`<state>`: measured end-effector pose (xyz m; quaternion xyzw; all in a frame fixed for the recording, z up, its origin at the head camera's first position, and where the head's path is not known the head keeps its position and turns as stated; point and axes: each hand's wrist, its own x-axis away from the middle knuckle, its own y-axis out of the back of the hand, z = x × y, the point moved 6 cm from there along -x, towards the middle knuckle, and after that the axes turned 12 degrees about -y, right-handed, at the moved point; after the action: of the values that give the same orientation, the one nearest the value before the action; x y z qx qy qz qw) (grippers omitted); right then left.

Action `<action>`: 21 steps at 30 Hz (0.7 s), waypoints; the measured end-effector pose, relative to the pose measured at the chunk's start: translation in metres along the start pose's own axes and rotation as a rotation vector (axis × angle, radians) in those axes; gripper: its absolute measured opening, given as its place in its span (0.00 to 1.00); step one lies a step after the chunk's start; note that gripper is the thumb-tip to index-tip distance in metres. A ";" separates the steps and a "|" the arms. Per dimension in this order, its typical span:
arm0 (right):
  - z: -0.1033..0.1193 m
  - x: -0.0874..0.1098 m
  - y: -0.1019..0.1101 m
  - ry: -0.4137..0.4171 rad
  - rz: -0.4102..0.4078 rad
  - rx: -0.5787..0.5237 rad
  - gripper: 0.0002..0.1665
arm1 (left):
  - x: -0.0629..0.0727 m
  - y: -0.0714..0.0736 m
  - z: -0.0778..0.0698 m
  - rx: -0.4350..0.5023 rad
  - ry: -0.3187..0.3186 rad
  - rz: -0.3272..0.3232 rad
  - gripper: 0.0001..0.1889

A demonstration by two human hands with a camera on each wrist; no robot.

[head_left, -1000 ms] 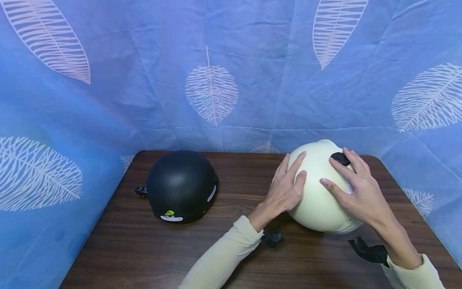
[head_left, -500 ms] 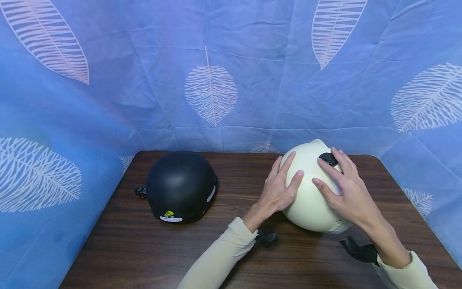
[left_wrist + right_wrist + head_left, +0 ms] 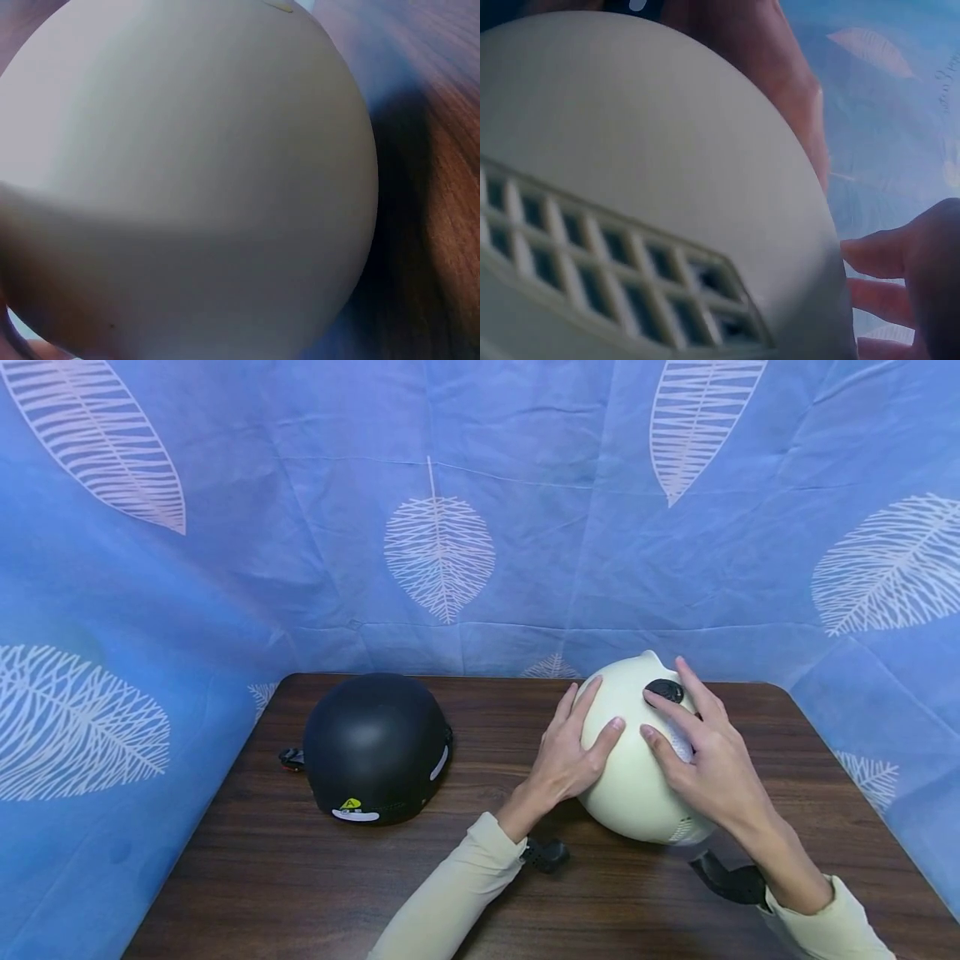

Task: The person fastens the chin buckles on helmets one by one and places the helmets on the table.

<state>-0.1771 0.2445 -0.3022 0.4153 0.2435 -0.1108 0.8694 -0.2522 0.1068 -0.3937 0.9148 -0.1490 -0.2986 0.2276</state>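
A cream-white helmet (image 3: 622, 777) stands on the right half of the table between both hands. My left hand (image 3: 562, 764) lies on its left side, fingers spread and mostly straight. My right hand (image 3: 708, 760) rests on its right side, with the thumb on the shell and the index fingertip at a round black piece (image 3: 664, 692) near the top. In the left wrist view the smooth white shell (image 3: 210, 150) takes up most of the picture. A vent grille (image 3: 615, 262) shows up close in the right wrist view. The helmet's inside is hidden.
On the left of the dark wood table (image 3: 300, 885) sits a matte black helmet (image 3: 375, 735), with a black buckle (image 3: 292, 759) poking out beside it. Blue leaf-print cloth (image 3: 525, 543) hangs behind the table. Black mounts (image 3: 727, 881) are on both wrists.
The white helmet has shifted left and turned a little, and both hands have moved left with it. The right index and middle fingers are spread wider. The black helmet has stayed put.
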 end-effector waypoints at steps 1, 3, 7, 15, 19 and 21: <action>0.001 0.000 0.000 -0.002 -0.004 -0.004 0.27 | 0.000 0.001 0.000 -0.002 -0.003 -0.003 0.35; 0.002 0.000 0.000 -0.008 -0.010 -0.012 0.26 | 0.000 0.002 -0.001 -0.008 -0.011 -0.012 0.35; 0.005 -0.001 0.000 -0.014 -0.022 -0.025 0.25 | 0.000 0.004 0.000 -0.018 -0.006 -0.023 0.34; -0.002 0.000 0.007 -0.081 -0.046 -0.046 0.26 | 0.002 0.006 0.004 -0.019 0.011 -0.028 0.33; -0.018 0.001 0.014 -0.166 -0.038 -0.052 0.26 | 0.003 0.007 0.007 -0.010 0.014 -0.036 0.33; -0.026 0.003 0.017 -0.207 -0.024 -0.068 0.27 | 0.003 0.008 0.008 -0.001 0.013 -0.038 0.33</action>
<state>-0.1764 0.2760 -0.3061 0.3689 0.1610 -0.1552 0.9022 -0.2560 0.0966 -0.3965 0.9192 -0.1301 -0.2971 0.2236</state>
